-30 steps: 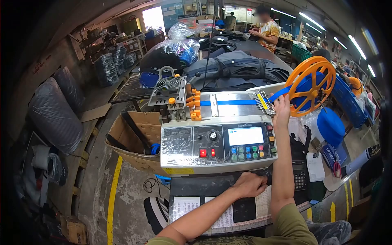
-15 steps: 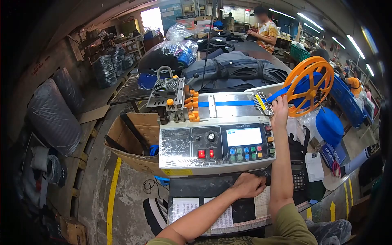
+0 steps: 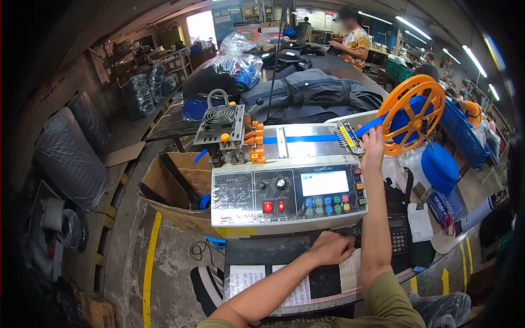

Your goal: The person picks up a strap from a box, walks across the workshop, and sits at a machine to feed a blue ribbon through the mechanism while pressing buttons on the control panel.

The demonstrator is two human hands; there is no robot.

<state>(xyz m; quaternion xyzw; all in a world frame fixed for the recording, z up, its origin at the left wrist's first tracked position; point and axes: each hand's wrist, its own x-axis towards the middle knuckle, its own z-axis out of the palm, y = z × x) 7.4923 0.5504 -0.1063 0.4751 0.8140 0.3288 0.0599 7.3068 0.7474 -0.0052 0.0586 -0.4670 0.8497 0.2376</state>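
Blue webbing runs flat across the top of a white strap-cutting machine. It comes off an orange reel on the right, passes a yellow-and-metal guide and enters the orange guide blocks. Beside the metal guide, my right hand has its fingers closed around the webbing's edge. A short blue webbing end sticks out of the machine's left side. In front of the machine, my left hand rests loosely curled on the black table, apparently with nothing in it.
Under the machine's left end stands a cardboard box with webbing inside. Grey bags are piled behind. A calculator, paper sheets and a blue hat lie around. A co-worker stands at the far table.
A blue webbing end now pokes out at the machine's left side, over the box. Both hands stay in about the same places. The view has shifted slightly.
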